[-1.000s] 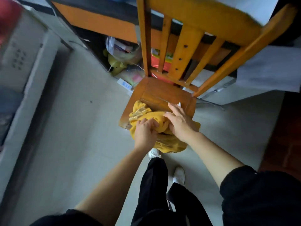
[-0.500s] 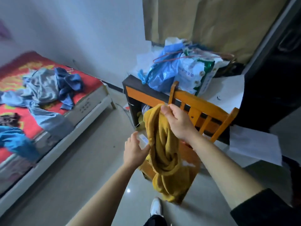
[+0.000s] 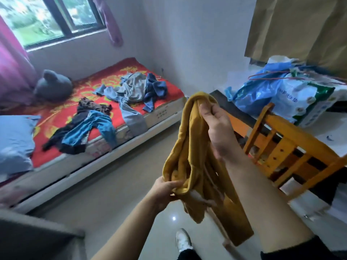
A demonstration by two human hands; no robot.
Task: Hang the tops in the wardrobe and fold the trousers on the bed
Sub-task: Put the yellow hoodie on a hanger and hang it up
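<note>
A bedroom, its bed (image 3: 165,111) strewn with clothes. The right hand (image 3: 217,128) pinches the yellow garment (image 3: 189,147) up high. The left hand (image 3: 165,190) grips its lower folds.

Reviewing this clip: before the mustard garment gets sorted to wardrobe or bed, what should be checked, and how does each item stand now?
1. Right hand grips mustard garment at top: ok.
2. Left hand holds lower bunch: ok.
3. Garment clear of wooden chair: ok.
4. Top or trousers: cannot tell, it hangs bunched.
5. Bed free for folding: not ok, strewn with clothes.
6. Wardrobe in view: not ok.
</note>
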